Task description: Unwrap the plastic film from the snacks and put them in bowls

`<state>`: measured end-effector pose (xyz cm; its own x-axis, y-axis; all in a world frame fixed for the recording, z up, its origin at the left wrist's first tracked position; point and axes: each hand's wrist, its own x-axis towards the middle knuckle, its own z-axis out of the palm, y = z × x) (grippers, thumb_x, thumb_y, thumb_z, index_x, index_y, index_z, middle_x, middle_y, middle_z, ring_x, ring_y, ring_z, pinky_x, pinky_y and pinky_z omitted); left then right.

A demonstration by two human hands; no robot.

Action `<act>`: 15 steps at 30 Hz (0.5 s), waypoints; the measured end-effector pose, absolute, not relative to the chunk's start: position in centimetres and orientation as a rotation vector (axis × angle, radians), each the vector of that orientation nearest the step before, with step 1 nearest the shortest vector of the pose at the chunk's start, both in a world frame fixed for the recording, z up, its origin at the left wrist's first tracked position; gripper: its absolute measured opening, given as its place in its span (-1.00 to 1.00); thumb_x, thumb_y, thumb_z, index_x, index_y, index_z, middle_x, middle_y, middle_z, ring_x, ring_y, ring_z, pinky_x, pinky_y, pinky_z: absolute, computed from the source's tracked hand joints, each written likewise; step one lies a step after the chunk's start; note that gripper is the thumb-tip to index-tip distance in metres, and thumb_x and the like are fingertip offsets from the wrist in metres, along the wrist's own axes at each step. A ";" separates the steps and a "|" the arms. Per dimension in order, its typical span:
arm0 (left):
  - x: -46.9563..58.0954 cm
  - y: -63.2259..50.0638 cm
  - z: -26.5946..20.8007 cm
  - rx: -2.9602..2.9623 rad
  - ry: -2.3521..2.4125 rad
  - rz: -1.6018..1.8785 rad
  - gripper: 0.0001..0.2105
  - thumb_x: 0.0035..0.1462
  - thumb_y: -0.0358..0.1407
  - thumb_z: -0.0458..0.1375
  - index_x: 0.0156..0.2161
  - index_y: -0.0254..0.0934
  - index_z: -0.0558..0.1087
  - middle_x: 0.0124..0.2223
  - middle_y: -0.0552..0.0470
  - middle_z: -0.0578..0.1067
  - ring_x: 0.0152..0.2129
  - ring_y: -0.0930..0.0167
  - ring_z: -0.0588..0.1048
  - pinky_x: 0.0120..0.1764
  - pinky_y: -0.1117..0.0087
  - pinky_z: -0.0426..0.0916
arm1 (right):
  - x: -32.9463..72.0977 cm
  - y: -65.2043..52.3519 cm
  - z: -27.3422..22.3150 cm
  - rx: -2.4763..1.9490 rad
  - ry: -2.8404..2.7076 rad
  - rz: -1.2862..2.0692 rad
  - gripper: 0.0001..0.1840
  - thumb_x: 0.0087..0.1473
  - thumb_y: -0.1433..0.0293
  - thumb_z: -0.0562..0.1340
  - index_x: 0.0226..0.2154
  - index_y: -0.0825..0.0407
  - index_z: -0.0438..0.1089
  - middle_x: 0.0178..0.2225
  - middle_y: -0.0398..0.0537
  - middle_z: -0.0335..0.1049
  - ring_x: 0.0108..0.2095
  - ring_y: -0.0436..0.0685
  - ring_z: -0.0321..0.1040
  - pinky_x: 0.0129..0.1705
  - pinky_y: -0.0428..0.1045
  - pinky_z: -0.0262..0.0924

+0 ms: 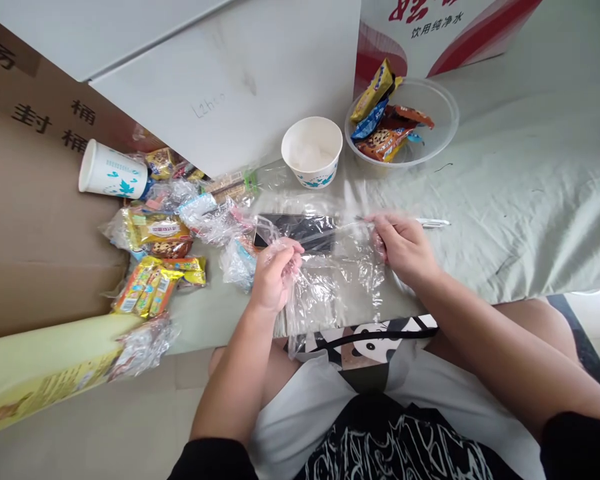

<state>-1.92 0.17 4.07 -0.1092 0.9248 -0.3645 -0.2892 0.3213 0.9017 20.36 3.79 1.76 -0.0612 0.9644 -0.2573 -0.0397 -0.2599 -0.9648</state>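
A clear plastic bag [337,287] stretches between my two hands, crinkled and see-through. My left hand [275,272] is closed on its left side, fingers curled into the film. On the other side my right hand [404,247] pinches the bag's upper right part. Beneath the film lies a dark phone [297,230], seen through the plastic. A white pen [433,223] shows just past my right hand. Left of my left hand are crumpled clear wrappers [237,263] touching the snack pile.
A paper cup [313,150] stands behind the bag. Beside it, a clear plastic bowl [443,127] holds several snack packets [385,137]. Another paper cup [113,170] lies tipped over wrapped snacks [160,227] at left. Boxes [220,87] line the back, and a cloth [510,220] covers the surface.
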 end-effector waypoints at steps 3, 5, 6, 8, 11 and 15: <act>-1.7 0.2 4.5 0.627 1.184 1.172 -0.71 -0.14 -0.10 0.37 -0.42 -0.27 0.48 -0.67 0.21 0.22 -0.76 0.62 0.07 -0.72 0.57 -0.11 | 20.5 3.8 1.6 -1.273 -0.985 1.501 -0.68 0.18 0.02 0.25 -0.27 -0.09 0.40 -0.50 -0.19 0.28 -0.56 0.01 0.25 -0.54 -0.04 0.20; -1.6 0.4 4.5 0.561 1.192 1.252 -0.71 -0.12 -0.10 0.37 -0.41 -0.25 0.45 -0.65 0.21 0.22 -0.75 0.61 0.09 -0.71 0.56 -0.06 | 20.6 3.7 1.5 -1.197 -0.953 1.581 -0.65 0.14 0.00 0.28 -0.16 -0.14 0.38 -0.34 -0.15 0.40 -0.43 0.07 0.40 -0.38 0.03 0.38; -1.6 0.6 4.5 0.518 1.206 1.300 -0.72 -0.10 -0.11 0.37 -0.41 -0.25 0.43 -0.63 0.21 0.23 -0.75 0.61 0.10 -0.71 0.56 -0.03 | 20.7 3.7 1.5 -1.166 -0.957 1.625 -0.60 0.10 0.00 0.31 -0.11 -0.15 0.37 -0.28 -0.14 0.44 -0.37 0.09 0.43 -0.31 0.06 0.42; -1.8 0.8 4.6 0.432 1.214 1.371 -0.72 -0.05 -0.14 0.37 -0.43 -0.23 0.38 -0.61 0.21 0.23 -0.73 0.61 0.14 -0.69 0.56 0.03 | 20.7 3.6 1.5 -1.135 -1.024 1.712 -0.52 0.01 0.01 0.40 -0.09 -0.12 0.39 -0.28 -0.12 0.47 -0.33 0.11 0.46 -0.24 0.09 0.45; -1.9 0.8 4.9 0.362 1.160 1.415 -0.72 0.02 -0.16 0.37 -0.42 -0.22 0.36 -0.63 0.22 0.20 -0.73 0.59 0.16 -0.69 0.56 0.06 | 20.6 3.6 1.5 -1.128 -1.210 1.783 -0.59 -0.02 0.06 0.44 -0.24 -0.04 0.43 -0.36 -0.09 0.48 -0.34 0.12 0.46 -0.20 0.11 0.45; -1.8 0.8 5.2 0.308 1.130 1.433 -0.73 0.14 -0.15 0.32 -0.40 -0.21 0.36 -0.65 0.23 0.20 -0.76 0.58 0.15 -0.71 0.57 0.02 | 20.6 3.5 1.5 -1.127 -1.211 1.795 -0.72 0.11 0.12 0.33 -0.34 -0.02 0.38 -0.32 -0.06 0.49 -0.32 0.12 0.49 -0.18 0.10 0.45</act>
